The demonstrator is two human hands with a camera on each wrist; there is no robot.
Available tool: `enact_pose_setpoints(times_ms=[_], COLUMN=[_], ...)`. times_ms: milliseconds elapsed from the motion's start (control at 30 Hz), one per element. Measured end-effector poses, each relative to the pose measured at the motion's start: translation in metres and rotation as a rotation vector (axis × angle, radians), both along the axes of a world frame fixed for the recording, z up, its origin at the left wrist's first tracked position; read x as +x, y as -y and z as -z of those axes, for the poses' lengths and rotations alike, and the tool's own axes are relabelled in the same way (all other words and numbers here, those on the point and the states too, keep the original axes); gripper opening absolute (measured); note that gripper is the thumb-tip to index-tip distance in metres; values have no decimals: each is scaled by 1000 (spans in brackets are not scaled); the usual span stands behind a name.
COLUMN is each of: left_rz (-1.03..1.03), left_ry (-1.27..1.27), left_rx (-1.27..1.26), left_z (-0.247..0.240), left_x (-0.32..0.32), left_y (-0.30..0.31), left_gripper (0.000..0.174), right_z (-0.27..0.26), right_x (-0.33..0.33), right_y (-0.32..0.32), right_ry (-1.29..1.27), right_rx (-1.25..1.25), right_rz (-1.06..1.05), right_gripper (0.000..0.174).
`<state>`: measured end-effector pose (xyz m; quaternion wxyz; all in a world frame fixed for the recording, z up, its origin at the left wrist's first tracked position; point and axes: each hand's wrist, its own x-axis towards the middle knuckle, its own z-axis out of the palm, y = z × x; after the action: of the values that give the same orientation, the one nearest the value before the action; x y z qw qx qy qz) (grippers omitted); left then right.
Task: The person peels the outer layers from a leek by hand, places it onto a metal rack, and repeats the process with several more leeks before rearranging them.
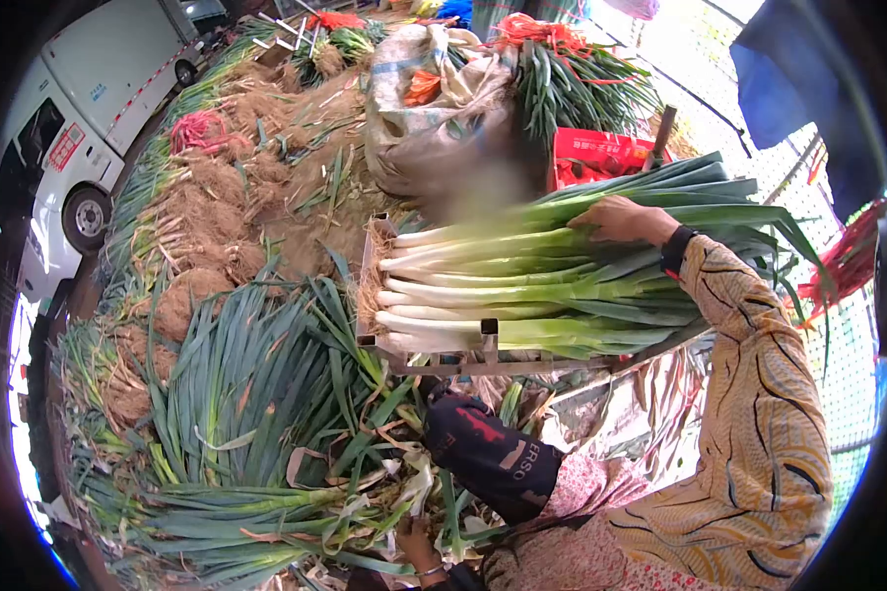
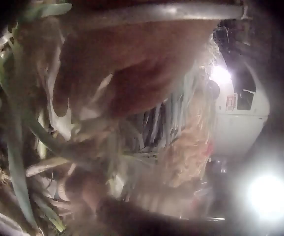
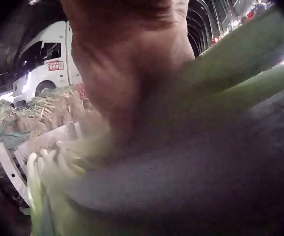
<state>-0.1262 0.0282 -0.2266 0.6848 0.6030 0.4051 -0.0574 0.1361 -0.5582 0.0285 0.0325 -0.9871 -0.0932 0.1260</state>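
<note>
- Right hand (image 1: 621,219) is laid on top of the leeks (image 1: 522,286); fingers are stretched along the upper stalks, apart and not curled round anything; the right wrist view is too blurred to add more
- Leeks are stacked lengthwise in a metal rack (image 1: 463,366); white ends and roots are turned left, green leaves right; the rack is seen in the middle of the head view, just above the person's lap
- Left hand (image 1: 419,542) is seen low at the bottom edge, sunk among loose leaves at the edge of the pile (image 1: 256,414); leaves are touched, and a pale strip is seen by the fingers in the left wrist view; whether it is clamped on anything cannot be told, the view being blurred
- Pile is spread on the ground left of the rack, green tops toward the person; more rooted bundles are heaped beyond it
- Patterned sleeve (image 1: 759,394) is worn on the right arm
- Red box (image 1: 601,158) and a sack (image 1: 434,108) are seen behind the rack; a white van (image 1: 89,108) is parked at far left
</note>
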Motion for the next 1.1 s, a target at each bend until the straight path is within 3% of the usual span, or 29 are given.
enact_pose_setpoints(times_ms=[33,67,200,300,333,367,400,433,500,533,567,667,733,767,800,833,967,1000,1067,1100], left_rz=[-23,-50,-31,-24,-40,-3,10,144,45,-11,-28,-92,-120,-140,-157,-172,-517,-565,-649,-635], left_ry=[-12,-21,-99,67,-13,-39,-84,-125,-33,-10,-51,-58,-149,-75,-5,61,346,311,242,165], left_rx=[-18,-35,-48,83,25,14,7,22,-63,-1,-12,14,5,-12,-29,-48,-63,-35,28,274], left_z=[-11,-20,-19,25,-13,-23,-31,-21,18,11,15,4,17,33,57,72,42,59,93,108], left_x=[0,2,-3,-15,-2,11,10,9,1,8,14,27,28,27,26,23,64,75,101,116], left_y=[4,7,1,-1,14,21,18,6,-9,-13,-21,-22,-30,-38,-48,-54,-74,-84,-107,-111], left_gripper=[24,23,22,23,23,22,21,20,29,24,26,21,19,18,17,16,12,14,23,29], right_z=[5,-7,33,44,29,24,68,59,31,14,-8,10,26,32,34,36,11,1,6,8], right_x=[3,6,39,49,49,47,60,53,39,33,12,4,10,18,25,26,-1,-9,12,22], right_y=[7,-7,41,57,44,41,80,70,21,-6,-48,-37,-28,-24,-21,-18,-65,-94,-90,-91], right_ry=[-26,-136,-250,-358,-422,-498,-288,-302,-327,-336,-16,213,303,348,181,262,304,289,87,-9], right_rx=[90,39,146,140,53,138,-4,67,169,221,-406,-468,-495,-508,-472,-357,-28,31,-31,-78], right_rz=[-35,91,41,103,144,296,-27,1,93,140,4,-138,-180,-203,-103,-172,-212,-192,33,140], right_gripper=[43,47,50,54,58,57,52,49,38,33,31,27,26,25,23,23,31,33,40,44])
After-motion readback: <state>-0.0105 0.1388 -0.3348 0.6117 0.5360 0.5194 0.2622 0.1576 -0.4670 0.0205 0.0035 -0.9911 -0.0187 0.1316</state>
